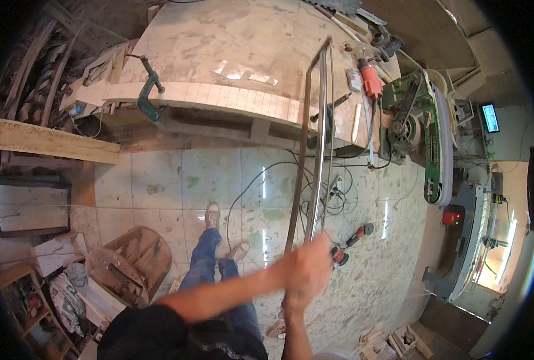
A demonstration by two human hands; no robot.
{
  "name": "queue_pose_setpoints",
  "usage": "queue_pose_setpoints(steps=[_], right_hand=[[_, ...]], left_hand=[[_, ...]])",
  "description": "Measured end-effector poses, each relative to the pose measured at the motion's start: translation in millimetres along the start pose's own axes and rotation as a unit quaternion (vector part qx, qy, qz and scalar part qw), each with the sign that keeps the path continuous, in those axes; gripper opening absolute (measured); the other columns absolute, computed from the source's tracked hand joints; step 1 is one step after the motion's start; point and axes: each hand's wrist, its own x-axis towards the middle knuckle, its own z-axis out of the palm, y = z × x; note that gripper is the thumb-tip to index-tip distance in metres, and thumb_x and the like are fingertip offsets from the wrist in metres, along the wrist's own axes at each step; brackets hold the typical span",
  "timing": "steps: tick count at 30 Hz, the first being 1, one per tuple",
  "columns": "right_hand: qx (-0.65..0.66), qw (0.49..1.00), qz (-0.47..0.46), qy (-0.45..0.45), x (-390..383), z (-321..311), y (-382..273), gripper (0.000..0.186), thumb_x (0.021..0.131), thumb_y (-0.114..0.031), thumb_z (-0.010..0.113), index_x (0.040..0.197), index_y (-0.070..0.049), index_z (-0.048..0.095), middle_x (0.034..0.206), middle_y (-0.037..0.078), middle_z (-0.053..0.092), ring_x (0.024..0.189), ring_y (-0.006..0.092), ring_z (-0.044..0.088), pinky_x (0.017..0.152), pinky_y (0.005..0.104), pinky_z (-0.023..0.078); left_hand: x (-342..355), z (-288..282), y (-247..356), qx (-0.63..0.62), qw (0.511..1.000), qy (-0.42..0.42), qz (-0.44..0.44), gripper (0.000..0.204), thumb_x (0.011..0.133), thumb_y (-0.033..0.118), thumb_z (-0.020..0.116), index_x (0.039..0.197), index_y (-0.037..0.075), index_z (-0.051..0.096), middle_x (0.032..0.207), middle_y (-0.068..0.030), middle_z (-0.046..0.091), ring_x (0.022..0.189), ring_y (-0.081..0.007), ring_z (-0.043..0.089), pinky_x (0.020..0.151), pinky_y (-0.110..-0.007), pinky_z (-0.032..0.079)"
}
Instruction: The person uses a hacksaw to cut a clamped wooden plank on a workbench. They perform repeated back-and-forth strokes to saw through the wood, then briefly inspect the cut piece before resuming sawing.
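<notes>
A long, narrow frame of shiny metal tube [321, 144] slants from my hands up to the workbench, its far end lying over the bench top. My right hand [301, 292] is closed around the near part of this frame, low in the middle of the view. My left arm reaches across from the lower left, and my left hand [310, 259] is on or just over the tubes, overlapping the right hand. Motion smears its fingers, so its grip cannot be made out. The near end of the frame is hidden behind my hands and forearms.
The wooden workbench [219, 48] carries green clamps [148, 99] and a red power tool [371, 79]. Right of it stands a green belt sander [426, 132]. Cables and an angle grinder [348, 247] lie on the tiled floor. A wooden drum-shaped piece [129, 264] stands at left.
</notes>
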Motion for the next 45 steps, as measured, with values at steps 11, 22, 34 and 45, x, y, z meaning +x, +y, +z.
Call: queue_pose_setpoints(steps=[11, 22, 34, 45], right_hand=[[0.579, 0.795, -0.143, -0.111, 23.4, 35.6, 30.6, 0.027, 0.091, -0.023, 0.062, 0.1, 0.002, 0.059, 0.084, 0.008, 0.059, 0.074, 0.0168, 0.054, 0.063, 0.0313, 0.042], [0.603, 0.784, -0.085, -0.121, 122.2, 83.4, -22.8, 0.014, 0.086, -0.015, 0.06, 0.085, -0.003, 0.054, 0.063, -0.002, 0.049, 0.049, 0.0081, 0.04, 0.044, 0.0271, 0.03], [0.022, 0.984, 0.052, -0.168, -18.1, -7.8, 21.2, 0.036, 0.093, -0.018, 0.058, 0.125, -0.002, 0.057, 0.114, 0.014, 0.063, 0.108, 0.0308, 0.06, 0.088, 0.036, 0.047], [0.614, 0.771, -0.083, -0.145, 82.0, 65.7, 0.9, 0.023, 0.085, -0.015, 0.063, 0.1, 0.002, 0.057, 0.089, 0.009, 0.061, 0.075, 0.0163, 0.054, 0.066, 0.0303, 0.041]], left_hand=[[31.9, -21.9, -68.7, 0.096, 0.995, -0.024, 0.001, 0.015, 0.07, 0.008, 0.063, 0.061, 0.001, 0.054, 0.074, -0.0177, 0.056, 0.091, -0.0313, 0.058, 0.108, -0.051, 0.037], [148.5, -54.2, -121.6, 0.16, 0.983, -0.083, 0.033, 0.015, 0.069, 0.01, 0.06, 0.059, 0.001, 0.055, 0.071, -0.0156, 0.059, 0.077, -0.0321, 0.055, 0.103, -0.05, 0.04], [-68.5, 25.7, 36.7, -0.043, 0.994, -0.093, -0.03, 0.008, 0.068, 0.001, 0.061, 0.067, -0.004, 0.054, 0.074, -0.0161, 0.05, 0.073, -0.0312, 0.055, 0.092, -0.044, 0.05], [111.2, -44.4, -100.1, 0.16, 0.983, -0.051, 0.075, 0.014, 0.066, 0.004, 0.062, 0.057, -0.004, 0.054, 0.073, -0.0228, 0.056, 0.074, -0.0361, 0.056, 0.096, -0.045, 0.047]])
